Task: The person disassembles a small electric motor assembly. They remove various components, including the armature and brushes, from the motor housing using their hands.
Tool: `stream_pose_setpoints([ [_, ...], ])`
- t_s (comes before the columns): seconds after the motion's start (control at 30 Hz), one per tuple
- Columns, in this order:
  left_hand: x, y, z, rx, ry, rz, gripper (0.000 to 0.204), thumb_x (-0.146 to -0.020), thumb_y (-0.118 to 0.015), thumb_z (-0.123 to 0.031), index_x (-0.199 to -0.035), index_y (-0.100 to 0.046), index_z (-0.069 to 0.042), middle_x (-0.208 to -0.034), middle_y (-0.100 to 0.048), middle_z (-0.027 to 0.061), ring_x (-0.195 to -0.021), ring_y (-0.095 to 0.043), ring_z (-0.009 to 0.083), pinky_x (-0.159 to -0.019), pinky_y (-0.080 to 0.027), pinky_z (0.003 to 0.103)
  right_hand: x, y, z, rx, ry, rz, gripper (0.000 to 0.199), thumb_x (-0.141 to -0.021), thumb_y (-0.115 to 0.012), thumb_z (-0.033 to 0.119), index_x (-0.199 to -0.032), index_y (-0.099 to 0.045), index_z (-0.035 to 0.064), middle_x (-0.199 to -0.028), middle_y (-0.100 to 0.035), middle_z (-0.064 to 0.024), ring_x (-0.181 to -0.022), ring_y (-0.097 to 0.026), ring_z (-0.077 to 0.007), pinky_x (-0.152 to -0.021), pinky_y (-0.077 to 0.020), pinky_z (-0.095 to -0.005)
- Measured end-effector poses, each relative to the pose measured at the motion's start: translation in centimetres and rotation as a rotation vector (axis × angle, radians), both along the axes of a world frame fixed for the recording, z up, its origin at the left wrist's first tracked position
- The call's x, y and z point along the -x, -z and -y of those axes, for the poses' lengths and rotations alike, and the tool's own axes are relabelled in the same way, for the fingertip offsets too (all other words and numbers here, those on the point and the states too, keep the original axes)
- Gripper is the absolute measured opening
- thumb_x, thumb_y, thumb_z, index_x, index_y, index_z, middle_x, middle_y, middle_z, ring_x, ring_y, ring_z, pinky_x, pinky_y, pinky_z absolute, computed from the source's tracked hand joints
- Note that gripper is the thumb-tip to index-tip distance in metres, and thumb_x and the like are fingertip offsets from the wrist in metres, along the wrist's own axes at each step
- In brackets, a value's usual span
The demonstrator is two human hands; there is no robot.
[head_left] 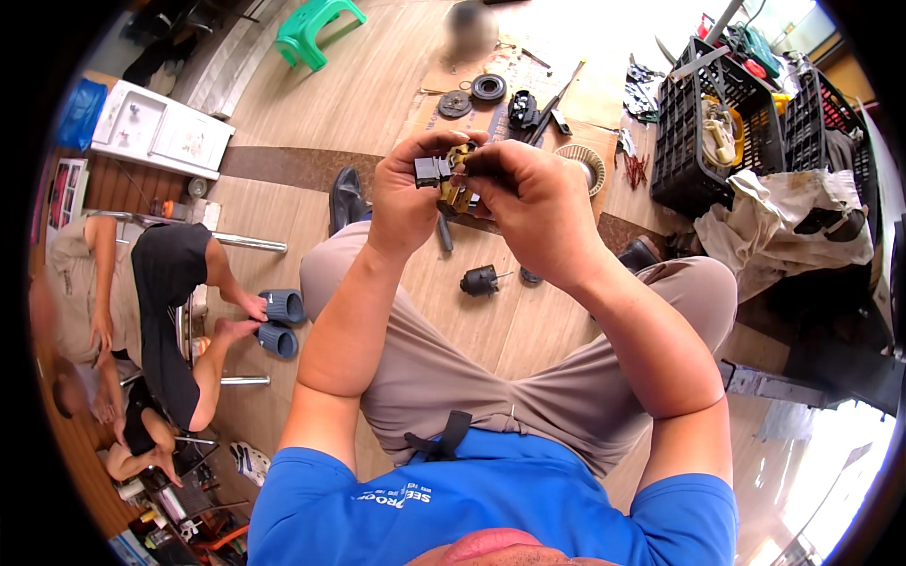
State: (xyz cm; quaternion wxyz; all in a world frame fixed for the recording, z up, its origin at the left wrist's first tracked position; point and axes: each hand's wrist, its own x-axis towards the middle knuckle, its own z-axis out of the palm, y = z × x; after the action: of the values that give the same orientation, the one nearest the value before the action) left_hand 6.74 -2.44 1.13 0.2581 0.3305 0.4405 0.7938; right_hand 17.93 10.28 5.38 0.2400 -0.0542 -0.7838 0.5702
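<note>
Between both hands, above the floor, is a small component with a dark grey connector block (431,172) and a yellowish body. My left hand (404,189) grips it from the left, fingers curled round the far side. The thumb and fingers of my right hand (533,189) pinch at its right side; what exactly the fingertips hold is hidden. A black motor with a thin shaft (479,280) lies on the floor nearer to me. Partly behind my right hand is a pale ribbed fan wheel (593,168).
Beyond my hands, cardboard (472,127) bears a black ring (488,88), a grey disc (455,104) and a black housing (522,108). Black crates (722,141) of tools and a cloth (802,222) stand right. A green stool (311,33) is far left; people (104,283) sit left.
</note>
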Motion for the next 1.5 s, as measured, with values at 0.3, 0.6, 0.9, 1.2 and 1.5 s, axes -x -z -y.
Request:
stream_pose_setpoints([
  [0.3, 0.0, 0.0, 0.2, 0.000, -0.029, -0.063, 0.037, -0.077, -0.064, 0.012, -0.113, -0.059, 0.002, -0.117, -0.063, 0.0198, -0.110, -0.062, 0.0260, -0.097, -0.051, 0.038, 0.2, 0.2, -0.1, 0.425, -0.116, 0.103, 0.012, -0.084, -0.065, -0.001, -0.095, -0.069, -0.0024, -0.075, -0.070, -0.0106, -0.063, -0.065, -0.0125, -0.057, -0.0519, -0.0270],
  [0.6, 0.1, -0.5, 0.3, 0.003, -0.040, -0.050, 0.037, -0.076, -0.063, 0.014, -0.111, -0.061, 0.001, -0.115, -0.064, 0.0175, -0.110, -0.062, 0.0263, -0.098, -0.050, 0.039, -0.2, -0.1, 0.0, 0.429, -0.174, 0.109, 0.015, -0.086, -0.063, -0.003, -0.100, -0.068, -0.0031, -0.077, -0.069, -0.0078, -0.065, -0.063, -0.0096, -0.059, -0.0514, -0.0249],
  [0.9, 0.3, 0.0, 0.2, 0.000, -0.058, -0.083, 0.036, -0.078, -0.060, 0.014, -0.113, -0.059, 0.002, -0.118, -0.062, 0.0203, -0.110, -0.062, 0.0264, -0.096, -0.051, 0.038, 0.2, 0.8, 0.2, 0.375, -0.100, 0.016, 0.014, -0.086, -0.063, -0.002, -0.099, -0.067, -0.0024, -0.079, -0.069, -0.0100, -0.068, -0.065, -0.0115, -0.062, -0.0524, -0.0263],
  [1.2, -0.2, -0.6, 0.2, -0.036, -0.011, 0.043, 0.033, -0.080, -0.063, 0.010, -0.112, -0.059, 0.003, -0.116, -0.064, 0.0194, -0.108, -0.063, 0.0244, -0.095, -0.051, 0.034, 0.1, 0.3, 0.4, 0.335, -0.059, 0.010, 0.015, -0.082, -0.067, -0.001, -0.097, -0.067, -0.0027, -0.083, -0.070, -0.0140, -0.072, -0.068, -0.0156, -0.066, -0.0536, -0.0287],
  [1.5, -0.5, -0.8, 0.1, -0.022, -0.041, 0.045, 0.029, -0.084, -0.057, 0.009, -0.112, -0.057, 0.005, -0.115, -0.064, 0.0200, -0.107, -0.063, 0.0255, -0.093, -0.053, 0.034, 0.0, 0.3, 0.0, 0.232, -0.035, 0.020, 0.018, -0.081, -0.067, 0.002, -0.099, -0.067, -0.0022, -0.082, -0.069, -0.0160, -0.070, -0.068, -0.0205, -0.064, -0.0526, -0.0310],
])
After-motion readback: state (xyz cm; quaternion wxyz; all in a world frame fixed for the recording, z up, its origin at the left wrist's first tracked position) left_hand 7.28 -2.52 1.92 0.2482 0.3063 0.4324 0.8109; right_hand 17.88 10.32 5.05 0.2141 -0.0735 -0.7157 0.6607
